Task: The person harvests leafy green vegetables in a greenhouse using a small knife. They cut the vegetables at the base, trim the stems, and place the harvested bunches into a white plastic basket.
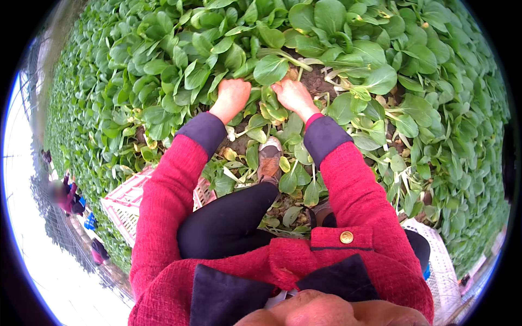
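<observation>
My left hand (233, 97) is curled among the leafy greens, back of the hand up, its fingers hidden by leaves. To its right, my right hand (294, 95) is bent with thumb and fingers closed at a small leafy green plant (268, 98) between the two hands. Some lower leaves of this plant are yellowing. A broad round leaf (270, 69) lies just above the gap between my hands. Bare soil (319, 81) with pale stalks and dry leaves shows beyond my right hand. What either palm holds is mostly hidden.
A pink plastic crate (127, 197) stands left of my knee. My shoe (270, 157) is planted among loose leaves (299, 175). White perforated plastic (434, 244) shows at lower right. Dense greens (122, 73) spread around. Far left, another person (67, 197) is near a blue container (90, 221).
</observation>
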`<state>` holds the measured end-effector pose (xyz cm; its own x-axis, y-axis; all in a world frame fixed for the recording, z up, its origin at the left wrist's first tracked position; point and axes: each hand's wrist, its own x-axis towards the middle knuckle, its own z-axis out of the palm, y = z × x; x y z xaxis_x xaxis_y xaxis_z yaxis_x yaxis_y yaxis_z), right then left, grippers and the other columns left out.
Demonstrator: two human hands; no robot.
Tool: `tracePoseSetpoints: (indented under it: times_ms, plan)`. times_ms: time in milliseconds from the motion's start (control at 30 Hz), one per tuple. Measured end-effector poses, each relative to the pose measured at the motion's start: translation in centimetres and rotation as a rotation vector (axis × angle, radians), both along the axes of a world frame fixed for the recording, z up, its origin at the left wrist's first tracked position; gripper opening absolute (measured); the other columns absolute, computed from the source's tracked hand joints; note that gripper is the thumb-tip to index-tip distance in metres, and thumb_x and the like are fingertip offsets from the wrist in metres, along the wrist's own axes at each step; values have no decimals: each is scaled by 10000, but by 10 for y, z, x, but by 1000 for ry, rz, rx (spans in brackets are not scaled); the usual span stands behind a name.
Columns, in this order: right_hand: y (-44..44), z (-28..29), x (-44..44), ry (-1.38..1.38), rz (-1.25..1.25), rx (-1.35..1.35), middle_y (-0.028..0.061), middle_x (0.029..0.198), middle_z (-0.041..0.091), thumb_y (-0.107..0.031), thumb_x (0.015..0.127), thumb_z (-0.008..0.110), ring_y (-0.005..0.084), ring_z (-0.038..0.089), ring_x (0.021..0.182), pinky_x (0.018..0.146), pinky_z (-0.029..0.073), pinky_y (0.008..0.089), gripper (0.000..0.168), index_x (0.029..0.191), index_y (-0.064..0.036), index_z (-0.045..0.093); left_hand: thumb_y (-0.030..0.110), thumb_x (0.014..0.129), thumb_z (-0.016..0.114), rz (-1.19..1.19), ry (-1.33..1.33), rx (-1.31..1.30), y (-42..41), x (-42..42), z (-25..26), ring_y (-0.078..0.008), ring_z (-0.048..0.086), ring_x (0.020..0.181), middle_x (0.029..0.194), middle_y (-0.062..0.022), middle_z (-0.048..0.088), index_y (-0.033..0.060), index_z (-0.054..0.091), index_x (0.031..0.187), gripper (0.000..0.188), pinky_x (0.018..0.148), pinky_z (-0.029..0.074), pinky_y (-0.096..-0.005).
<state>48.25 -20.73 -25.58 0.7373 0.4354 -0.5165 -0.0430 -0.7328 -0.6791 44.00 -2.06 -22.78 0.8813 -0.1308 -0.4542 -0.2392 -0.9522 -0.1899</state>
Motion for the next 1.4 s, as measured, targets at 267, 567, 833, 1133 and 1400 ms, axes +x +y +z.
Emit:
tracePoseSetpoints:
  times_ms: [267, 567, 833, 1133, 1400]
  plan:
    - [2, -26, 29, -129, 198, -162, 258, 1090, 616, -386, 908, 422, 436, 583, 1018, 909, 452, 511, 446, 1164, -58, 582, 131, 740, 622, -23, -66, -52, 2, -20, -10, -248, 683, 726, 884, -100, 649, 110, 689, 790, 86, 596, 529, -365]
    - [17, -53, 40, -132, 285, -78, 179, 1330, 512, -301, 904, 457, 344, 486, 1226, 984, 419, 422, 443, 1296, -104, 512, 79, 717, 648, 70, -38, -167, 13, -29, -14, -280, 679, 792, 929, -124, 630, 59, 677, 818, 107, 629, 552, -379]
    - [21, -79, 48, -146, 410, -151, 176, 1358, 486, -222, 878, 500, 336, 462, 1252, 1007, 407, 387, 469, 1331, -105, 471, 55, 686, 651, 62, -79, -191, 12, -33, -18, -280, 679, 755, 904, -114, 633, 48, 673, 797, 113, 614, 552, -369]
    - [-57, 7, -11, -282, -358, 234, 80, 706, 592, -244, 855, 658, 201, 565, 623, 578, 446, 302, 214, 857, -43, 584, 82, 774, 601, 287, -301, -572, -5, -56, 62, -304, 672, 774, 1111, -105, 642, 64, 681, 968, 211, 667, 546, -400]
    - [-87, 61, -63, 541, -575, 1227, 46, 867, 637, -211, 882, 653, 59, 459, 481, 406, 344, 197, 462, 1247, 25, 497, 84, 805, 591, 270, 6, -1065, -70, -99, 104, -311, 652, 786, 1092, -122, 628, 80, 641, 1090, 289, 698, 515, -425]
